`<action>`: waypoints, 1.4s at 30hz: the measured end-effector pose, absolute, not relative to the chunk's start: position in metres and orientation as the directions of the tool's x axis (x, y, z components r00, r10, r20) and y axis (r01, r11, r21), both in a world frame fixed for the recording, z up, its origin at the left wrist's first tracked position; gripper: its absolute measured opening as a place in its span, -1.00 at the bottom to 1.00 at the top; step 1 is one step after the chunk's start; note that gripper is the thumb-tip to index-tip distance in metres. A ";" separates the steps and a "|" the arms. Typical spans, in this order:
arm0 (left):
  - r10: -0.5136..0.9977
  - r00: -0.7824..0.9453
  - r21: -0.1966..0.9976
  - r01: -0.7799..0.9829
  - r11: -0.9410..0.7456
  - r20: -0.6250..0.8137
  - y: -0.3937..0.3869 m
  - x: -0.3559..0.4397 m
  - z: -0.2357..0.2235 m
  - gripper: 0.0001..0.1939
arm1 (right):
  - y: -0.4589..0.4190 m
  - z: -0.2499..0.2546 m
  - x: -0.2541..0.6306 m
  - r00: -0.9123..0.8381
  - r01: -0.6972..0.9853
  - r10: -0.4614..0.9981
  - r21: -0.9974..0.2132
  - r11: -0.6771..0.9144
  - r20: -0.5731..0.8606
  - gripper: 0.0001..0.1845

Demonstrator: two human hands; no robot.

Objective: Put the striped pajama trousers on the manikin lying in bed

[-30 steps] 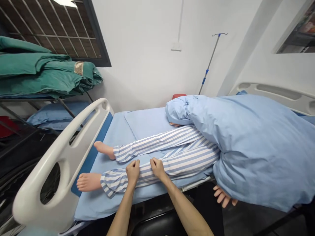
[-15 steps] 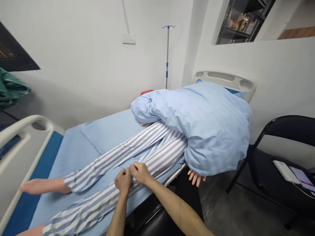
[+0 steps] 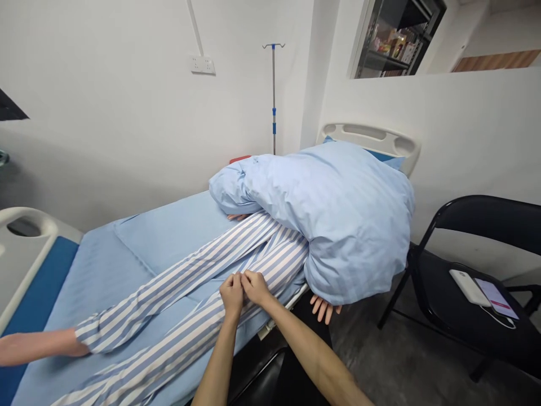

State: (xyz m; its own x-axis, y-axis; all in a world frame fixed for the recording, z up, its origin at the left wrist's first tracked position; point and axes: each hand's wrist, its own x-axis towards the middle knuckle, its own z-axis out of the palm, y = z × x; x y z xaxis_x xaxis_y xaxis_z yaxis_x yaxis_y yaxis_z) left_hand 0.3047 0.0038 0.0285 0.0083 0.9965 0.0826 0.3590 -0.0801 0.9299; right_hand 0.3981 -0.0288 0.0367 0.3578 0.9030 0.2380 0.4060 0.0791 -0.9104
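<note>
Head view: our left hand [image 3: 231,293] and right hand [image 3: 255,286], closed fists together, sit over the striped trousers [image 3: 194,327] on the bed [image 3: 158,231]; at right, the quilt [image 3: 338,208] overhangs the near edge, so its weight could drag it off.

Left hand [image 3: 232,294] and right hand [image 3: 255,287] curled into fists, held together over striped trouser leg [image 3: 186,331]. Bed [image 3: 169,223] half covered by bunched blue quilt [image 3: 346,214]. Phone [image 3: 496,299] and white device [image 3: 469,287] laid on black chair [image 3: 499,217].
</note>
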 end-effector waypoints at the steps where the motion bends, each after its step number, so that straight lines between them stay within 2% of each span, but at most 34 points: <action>1: 0.996 0.021 0.922 0.378 -0.085 0.083 0.003 0.312 0.029 -0.60 | -0.026 0.038 0.406 0.397 0.376 0.885 -0.923 0.085 0.244 -0.57; 5: 0.990 0.103 0.932 0.341 -0.125 0.095 0.000 0.344 0.039 -0.58 | -0.017 0.041 0.441 0.553 0.309 0.795 -0.947 0.084 0.251 -0.54; 7: 0.979 0.167 0.940 0.301 -0.164 0.117 -0.001 0.361 0.043 -0.57 | -0.016 0.040 0.454 0.546 0.319 0.802 -0.945 0.070 0.243 -0.55; 10: 0.974 0.200 0.910 0.372 -0.181 0.112 -0.003 0.383 0.042 -0.58 | -0.020 0.039 0.473 0.532 0.324 0.813 -0.944 0.065 0.239 -0.56; 13: 0.971 0.223 0.886 0.428 -0.181 0.091 -0.004 0.398 0.039 -0.57 | -0.024 0.039 0.495 0.556 0.398 0.779 -0.916 0.056 0.290 -0.56; 18: 0.892 0.436 0.905 0.321 -0.278 0.119 0.000 0.421 0.044 -0.55 | -0.023 0.032 0.522 0.628 0.521 0.702 -0.851 -0.061 0.335 -0.62; 21: 0.907 0.395 0.817 0.469 -0.336 0.146 0.005 0.430 0.044 -0.60 | -0.023 0.031 0.527 0.620 0.549 0.702 -0.833 -0.067 0.352 -0.61; 24: 0.923 0.353 0.742 0.576 -0.342 0.152 0.009 0.431 0.037 -0.62 | -0.027 0.038 0.536 0.603 0.631 0.674 -0.772 -0.076 0.426 -0.59; 27: 0.908 0.381 0.751 0.544 -0.374 0.175 0.009 0.430 0.032 -0.60 | -0.029 0.039 0.547 0.619 0.700 0.605 -0.701 -0.136 0.500 -0.57; 30: 0.911 0.369 0.800 0.482 -0.357 0.184 0.010 0.427 0.033 -0.59 | -0.025 0.029 0.550 0.617 0.740 0.603 -0.634 -0.225 0.505 -0.56; 33: 0.902 0.396 0.839 0.420 -0.346 0.174 0.012 0.407 0.033 -0.57 | -0.020 0.017 0.547 0.597 0.783 0.632 -0.532 -0.323 0.494 -0.58; 37: 0.877 0.448 0.814 0.436 -0.385 0.175 0.019 0.333 0.022 -0.55 | -0.022 0.015 0.544 0.562 0.822 0.655 -0.426 -0.377 0.506 -0.58; 42: 0.946 0.281 0.743 0.596 -0.304 0.161 0.025 0.189 0.004 -0.54 | -0.030 0.024 0.520 0.584 0.811 0.668 -0.339 -0.476 0.461 -0.61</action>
